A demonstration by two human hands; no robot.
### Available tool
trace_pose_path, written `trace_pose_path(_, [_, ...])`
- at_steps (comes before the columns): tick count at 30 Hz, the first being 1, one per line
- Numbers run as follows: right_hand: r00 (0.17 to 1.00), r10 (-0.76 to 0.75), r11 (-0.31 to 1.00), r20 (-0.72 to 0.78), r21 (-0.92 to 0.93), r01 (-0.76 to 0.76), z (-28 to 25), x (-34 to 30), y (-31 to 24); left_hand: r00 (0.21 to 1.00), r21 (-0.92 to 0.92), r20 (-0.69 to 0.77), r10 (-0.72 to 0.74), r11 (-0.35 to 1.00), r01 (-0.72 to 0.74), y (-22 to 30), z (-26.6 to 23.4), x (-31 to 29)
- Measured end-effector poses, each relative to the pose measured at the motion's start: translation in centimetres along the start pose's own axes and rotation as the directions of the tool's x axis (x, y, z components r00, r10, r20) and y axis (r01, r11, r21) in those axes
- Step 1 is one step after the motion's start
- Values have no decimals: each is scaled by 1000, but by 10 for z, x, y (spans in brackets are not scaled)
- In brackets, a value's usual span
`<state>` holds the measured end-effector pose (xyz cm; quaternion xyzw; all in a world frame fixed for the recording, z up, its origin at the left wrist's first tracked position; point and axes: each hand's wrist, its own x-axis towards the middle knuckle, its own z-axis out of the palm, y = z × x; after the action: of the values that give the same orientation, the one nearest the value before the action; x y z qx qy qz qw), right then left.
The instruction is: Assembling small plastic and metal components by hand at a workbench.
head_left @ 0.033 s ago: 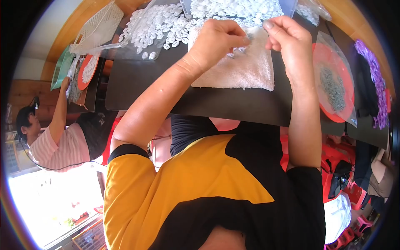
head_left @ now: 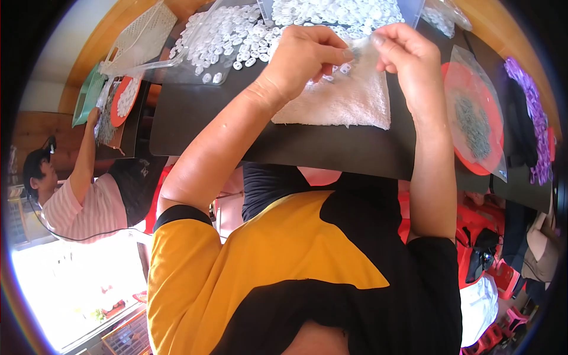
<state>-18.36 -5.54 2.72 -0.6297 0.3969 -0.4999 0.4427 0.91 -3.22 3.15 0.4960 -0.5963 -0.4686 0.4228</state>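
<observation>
My left hand (head_left: 307,56) is over the far part of a white towel (head_left: 349,109), its thumb and fingers closed in a pinch. Whatever sits between them is too small to make out. Several small white oval pieces (head_left: 344,69) lie on the towel by its fingertips. My right hand (head_left: 408,50) hovers at the towel's far right corner, thumb against the curled forefinger. Its tips point towards my left hand, and any item in them is too tiny to name. Beyond both hands, more white oval pieces (head_left: 254,47) spread across the table.
A clear bin (head_left: 418,13) of white pieces stands at the back. On the right, an orange-red tray (head_left: 496,112) bears small grey metal parts (head_left: 476,127) and a clear bag. Purple strips (head_left: 529,112) lie farther right. At left, a co-worker (head_left: 89,201) reaches to a red plate (head_left: 131,86).
My left hand has shifted very slightly, showing more of the oval pieces under its fingers. The right hand has moved a touch to the left. Both stay pinched.
</observation>
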Motion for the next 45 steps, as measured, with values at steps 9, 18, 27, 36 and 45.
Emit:
trace_pose_path(9, [909, -376, 907, 178, -130, 400, 23, -7, 9, 987, -441, 85, -136, 883, 160, -1, -12, -6])
trace_pose_path(18, [814, -312, 522, 489, -628, 577, 26, -8, 21, 988, -473, -82, -132, 878, 78, -31, -23, -9])
trace_pose_path(27, [828, -292, 510, 479, -654, 558, 28, -7, 23, 993, -402, -98, -65, 915, 20, -33, -19, -11])
trace_pose_path(36, [808, -444, 570, 387, -574, 588, 31, -6, 14, 994, -343, -69, -84, 938, 56, -30, -12, -16])
trace_pose_path(45, [893, -373, 786, 253, -425, 449, 35, -11, 16, 996, -382, -60, -69, 923, 41, -26, -8, -19])
